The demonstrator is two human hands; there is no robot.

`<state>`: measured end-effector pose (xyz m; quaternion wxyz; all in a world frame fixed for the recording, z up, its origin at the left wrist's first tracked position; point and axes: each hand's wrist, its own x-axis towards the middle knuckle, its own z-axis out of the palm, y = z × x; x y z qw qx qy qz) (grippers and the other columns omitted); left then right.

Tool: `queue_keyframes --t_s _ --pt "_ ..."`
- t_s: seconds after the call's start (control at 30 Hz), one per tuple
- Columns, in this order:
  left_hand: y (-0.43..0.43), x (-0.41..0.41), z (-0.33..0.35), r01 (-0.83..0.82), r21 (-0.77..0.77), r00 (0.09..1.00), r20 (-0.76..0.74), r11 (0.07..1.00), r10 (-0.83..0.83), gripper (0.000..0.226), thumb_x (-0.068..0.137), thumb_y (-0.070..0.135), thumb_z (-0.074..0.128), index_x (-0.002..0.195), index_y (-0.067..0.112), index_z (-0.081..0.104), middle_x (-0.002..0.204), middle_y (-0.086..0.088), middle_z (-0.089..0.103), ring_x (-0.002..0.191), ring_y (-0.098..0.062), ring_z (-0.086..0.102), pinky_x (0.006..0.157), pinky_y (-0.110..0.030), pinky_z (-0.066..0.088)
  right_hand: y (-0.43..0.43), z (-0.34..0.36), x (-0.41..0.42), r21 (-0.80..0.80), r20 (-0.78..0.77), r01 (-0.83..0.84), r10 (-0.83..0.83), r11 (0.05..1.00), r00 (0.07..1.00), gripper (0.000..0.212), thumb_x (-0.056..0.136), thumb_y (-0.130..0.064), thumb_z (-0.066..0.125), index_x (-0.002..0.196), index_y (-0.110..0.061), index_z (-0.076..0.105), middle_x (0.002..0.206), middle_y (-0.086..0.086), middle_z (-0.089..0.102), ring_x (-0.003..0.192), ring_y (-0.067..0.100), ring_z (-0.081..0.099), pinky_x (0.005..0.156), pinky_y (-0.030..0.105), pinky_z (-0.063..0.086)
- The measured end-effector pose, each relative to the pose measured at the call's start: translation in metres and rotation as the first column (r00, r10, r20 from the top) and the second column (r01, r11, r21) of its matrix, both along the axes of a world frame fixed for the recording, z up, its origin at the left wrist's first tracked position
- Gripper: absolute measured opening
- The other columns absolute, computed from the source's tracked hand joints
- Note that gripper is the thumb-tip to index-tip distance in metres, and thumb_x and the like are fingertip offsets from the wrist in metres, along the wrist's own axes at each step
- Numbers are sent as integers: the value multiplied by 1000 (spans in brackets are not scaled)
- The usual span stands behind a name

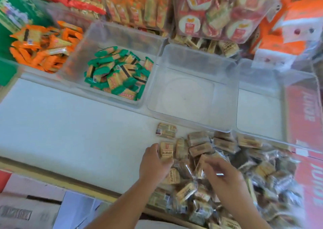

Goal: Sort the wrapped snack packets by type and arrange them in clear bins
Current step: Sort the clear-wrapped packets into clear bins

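Step in hand: I'd judge this as picking beige packets out of the mixed pile, with a bin waiting for them.
Pile: a loose heap of beige and brown clear-wrapped snack packets point(227, 160) covers the near right corner of the white desk point(70, 132), and both hands are in it.
Left hand: the left hand point(154, 164) is at the heap's left edge, gripping a small beige wrapped packet with dark print point(167, 152); the thumb is on the packet's left side and the fingers curl under its lower edge.
Right hand: the right hand point(225, 178) reaches leftward across the top of the heap. It is blurred, so I cannot tell whether it pinches anything.
Stray: a lone beige packet point(166, 130) lies on the desk just beyond the left hand, apart from the heap.
Bins: an empty clear plastic bin point(227, 95) stands just past the heap. To its left is a clear plastic bin of green-ended packets point(87, 41).
Next move: probably lifting the held packet clear of its neighbours and carrying it forward over the near wall of the empty bin, keeping brown ones out.
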<state>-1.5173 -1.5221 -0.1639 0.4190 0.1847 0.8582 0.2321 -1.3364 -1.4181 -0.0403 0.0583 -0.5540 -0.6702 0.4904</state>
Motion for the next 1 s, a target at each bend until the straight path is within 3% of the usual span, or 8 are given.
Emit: queue_keyframes --t_s 0.17,0.27,0.37,0.43,0.57,0.73,0.83,1.0 --pt "17 8 -9 -69 -51 997 -39 996 67 61 64 57 84 112 38 52 100 16 60 87 -8 65 70 -35 62 20 -10 6 144 80 -131 120 981 990 14 92 -26 72 104 -33 69 102 -21 68 94 -6 63 72 15 48" --pt "20 1 -11 -58 -115 998 -13 992 57 67 51 60 88 102 36 52 98 13 61 90 -11 63 76 -38 61 39 -34 -2 374 249 -340 260 863 933 30 83 -23 78 112 -21 69 113 -9 66 109 16 61 83 33 54" --pt "16 -4 -13 -23 -128 999 -25 992 19 66 49 59 86 100 34 52 100 12 59 94 -13 60 79 -39 59 52 -45 -14 283 379 -445 327 849 866 48 82 -46 71 124 -23 64 124 -5 62 118 23 58 95 43 54" --pt "12 -7 -8 -11 -75 999 -41 997 8 55 66 54 81 109 34 55 109 11 59 100 -13 58 85 -40 58 59 -45 -20 198 406 -454 349 869 845 64 83 -63 60 137 -29 55 137 -8 53 126 20 52 98 42 54" --pt "15 -22 4 -92 82 978 -178 992 105 51 92 44 68 136 26 51 134 6 50 120 -15 52 98 -40 52 65 -51 -31 108 518 -604 474 789 712 90 84 -65 66 157 -34 23 162 -10 21 150 17 19 120 39 32" --pt "54 -41 4 -66 82 989 -125 994 76 77 87 52 73 151 26 40 142 6 49 131 -18 45 105 -42 47 74 -60 -44 68 609 -710 535 701 586 100 85 -57 63 160 -25 5 154 -3 17 145 22 18 123 41 27" --pt "71 -41 -2 -115 37 988 -104 993 118 91 74 52 84 149 26 40 132 3 51 124 -20 49 99 -38 49 79 -64 -48 66 644 -750 546 658 536 98 78 -59 65 153 -27 12 142 0 22 136 25 24 120 42 28" --pt "60 -39 -3 -259 84 966 23 962 258 59 61 45 90 105 33 52 107 2 59 88 -19 67 69 -44 63 76 -67 -42 90 612 -772 577 630 542 95 64 -58 76 137 -26 26 139 -3 23 135 22 24 122 38 25"
